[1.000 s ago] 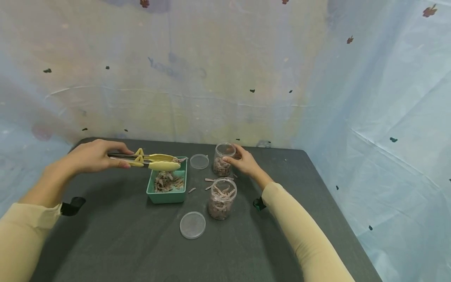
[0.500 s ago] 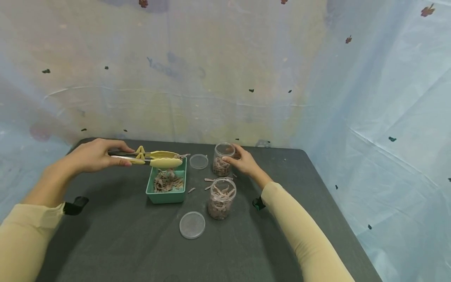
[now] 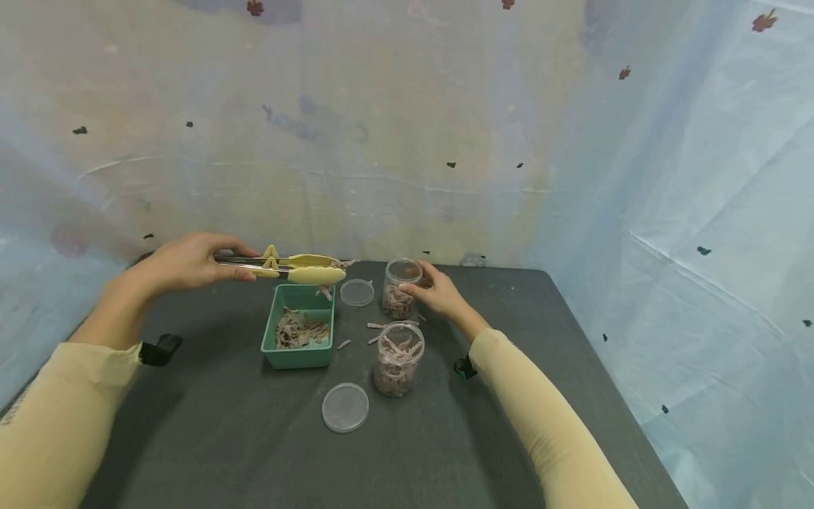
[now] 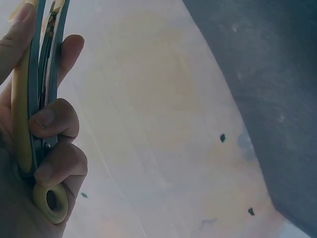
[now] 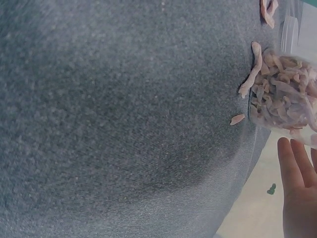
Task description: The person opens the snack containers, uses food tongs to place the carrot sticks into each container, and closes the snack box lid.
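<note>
My left hand point(image 3: 193, 263) grips yellow-and-steel tongs point(image 3: 316, 275) over the far rim of the green tub point(image 3: 295, 360). Pale brownish-pink strips point(image 3: 345, 264) stick out of the tongs' tips, and one piece dangles below them. More shredded strips point(image 3: 299, 330) lie in the bottom of the tub. Around the side of the rear clear jar point(image 3: 396, 305), part filled with strips, curve the thumb and fingers of my right hand point(image 3: 443, 294). In the left wrist view, fingers wrap the tongs' handles point(image 4: 42, 99), near the end ring.
A second open jar point(image 3: 396, 375), fuller with strips, stands nearer me. One clear lid point(image 3: 345, 408) lies in front of it, another lid point(image 3: 357, 293) left of the rear jar. Loose strips point(image 3: 376, 326) are scattered on the dark table point(image 3: 254, 438). A plastic sheet point(image 3: 356, 141) hangs behind.
My left hand has moved the tongs up and to the right, from over the tub toward the rear jar, strips still in the tips. The right hand stays at the rear jar.
</note>
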`<state>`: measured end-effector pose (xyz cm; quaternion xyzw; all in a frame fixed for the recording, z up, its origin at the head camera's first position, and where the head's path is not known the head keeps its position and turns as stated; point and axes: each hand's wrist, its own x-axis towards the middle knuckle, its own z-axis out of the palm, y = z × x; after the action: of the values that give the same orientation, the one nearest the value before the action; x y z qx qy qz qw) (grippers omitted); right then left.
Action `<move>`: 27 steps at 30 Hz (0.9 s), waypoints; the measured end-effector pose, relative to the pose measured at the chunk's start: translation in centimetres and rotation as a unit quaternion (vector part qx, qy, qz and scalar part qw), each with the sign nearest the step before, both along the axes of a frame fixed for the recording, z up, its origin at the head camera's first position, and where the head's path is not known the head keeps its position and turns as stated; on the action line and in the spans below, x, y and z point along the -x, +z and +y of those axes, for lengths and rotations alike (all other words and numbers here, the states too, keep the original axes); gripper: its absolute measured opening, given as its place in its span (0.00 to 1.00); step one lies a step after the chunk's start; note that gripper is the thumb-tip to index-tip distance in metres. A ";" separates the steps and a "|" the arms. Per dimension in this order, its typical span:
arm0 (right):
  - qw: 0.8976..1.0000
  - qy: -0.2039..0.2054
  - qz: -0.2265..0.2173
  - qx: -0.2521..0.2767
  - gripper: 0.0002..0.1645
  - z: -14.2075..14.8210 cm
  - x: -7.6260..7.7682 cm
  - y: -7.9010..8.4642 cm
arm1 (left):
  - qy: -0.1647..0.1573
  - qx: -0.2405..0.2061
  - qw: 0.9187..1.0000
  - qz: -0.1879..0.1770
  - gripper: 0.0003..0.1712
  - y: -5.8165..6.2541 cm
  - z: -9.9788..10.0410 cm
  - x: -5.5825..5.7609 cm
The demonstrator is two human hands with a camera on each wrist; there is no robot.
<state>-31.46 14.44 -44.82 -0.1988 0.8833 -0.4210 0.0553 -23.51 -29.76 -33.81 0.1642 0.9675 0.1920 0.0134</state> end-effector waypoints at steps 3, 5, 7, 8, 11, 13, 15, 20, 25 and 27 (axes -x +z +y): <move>1.000 0.003 0.001 -0.001 0.46 -0.1 0.0 -0.1 | -0.006 -0.007 1.000 -0.003 0.32 0.2 0.7 0.8; 1.000 0.004 0.004 -0.002 0.46 -0.2 0.0 -0.1 | -0.012 -0.014 1.000 -0.005 0.32 0.3 1.2 1.3; 1.000 0.002 0.003 -0.003 0.46 -0.3 0.0 -0.2 | -0.016 -0.022 1.000 -0.008 0.32 0.5 1.8 1.9; 1.000 0.000 0.003 -0.003 0.46 -0.3 -0.1 -0.2 | -0.019 -0.025 0.999 -0.007 0.31 0.6 2.2 2.2; 1.000 -0.006 0.000 -0.006 0.45 -0.5 -0.2 -0.3 | -0.028 -0.036 0.999 -0.003 0.30 1.0 3.3 2.8; 1.000 -0.009 0.000 -0.007 0.45 -0.6 -0.3 -0.3 | -0.033 -0.042 0.999 0.001 0.28 1.1 4.0 3.2; 1.000 -0.011 0.002 -0.005 0.45 -0.6 -0.4 -0.2 | -0.036 -0.053 0.998 0.001 0.28 1.2 4.7 3.6; 1.000 -0.012 0.007 0.001 0.45 -0.8 -0.5 -0.2 | -0.053 -0.073 0.996 0.009 0.31 0.9 6.3 4.7; 1.000 -0.010 0.001 0.003 0.45 -0.9 -0.6 -0.3 | -0.060 -0.090 0.994 0.018 0.31 0.5 7.7 5.6; 1.000 -0.010 -0.001 0.005 0.45 -1.0 -0.7 -0.3 | -0.061 -0.097 0.993 0.021 0.30 0.3 8.2 5.8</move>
<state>-30.75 13.41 -45.12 -0.1901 0.8828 -0.4265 0.0511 -29.36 -21.60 -33.52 0.2277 0.9325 0.2800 -0.0111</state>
